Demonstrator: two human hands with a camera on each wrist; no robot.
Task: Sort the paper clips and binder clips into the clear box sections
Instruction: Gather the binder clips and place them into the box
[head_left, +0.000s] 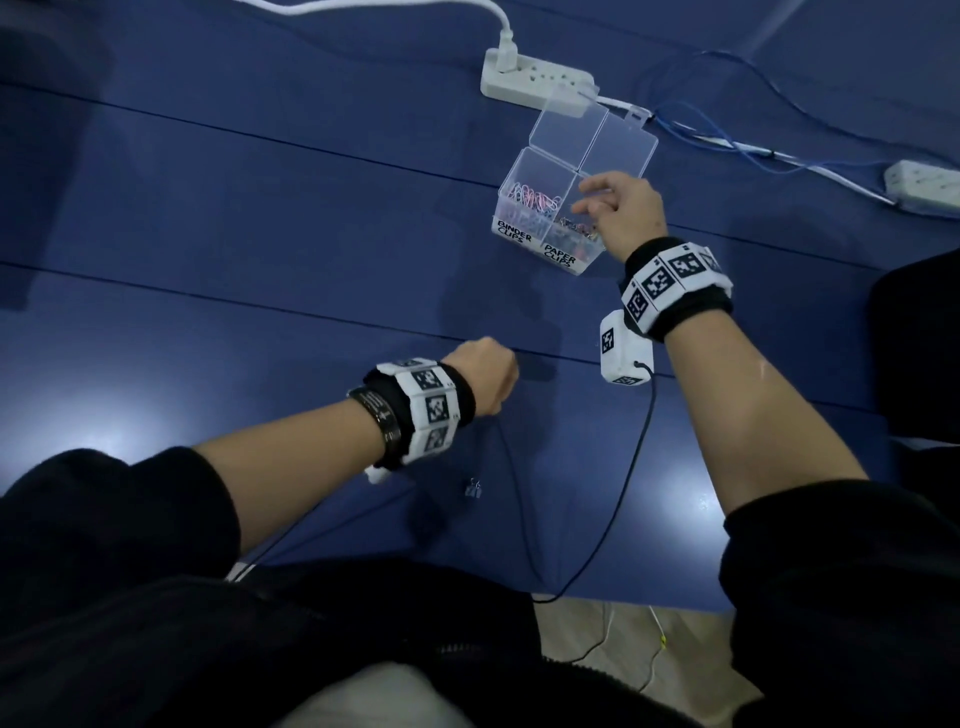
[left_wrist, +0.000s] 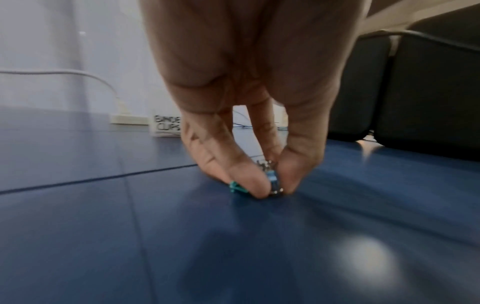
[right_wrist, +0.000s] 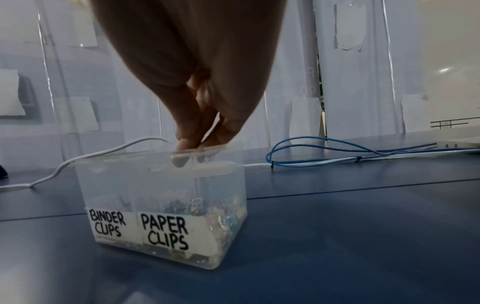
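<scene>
The clear box (right_wrist: 228, 205) carried two white labels on its front wall, hand-lettered in black capitals. The left label (right_wrist: 107, 225) read "BINDER CLIPS", and the right label (right_wrist: 165, 233) read "PAPER CLIPS". In the left wrist view only "BINDE" over "CLIPS" showed, blurred. The wristbands' black-and-white squares held no readable text.

Bare blue tabletop (head_left: 260, 218) left of clear box (head_left: 524, 228)

Left hand (head_left: 480, 375) hides pinched clips in head view; right hand's (right_wrist: 197, 115) fingertip contents unclear.

Blue table (head_left: 260, 234), clear box (right_wrist: 161, 185) with black-lettered white labels (right_wrist: 163, 232), teal clip (left_wrist: 235, 187).
</scene>
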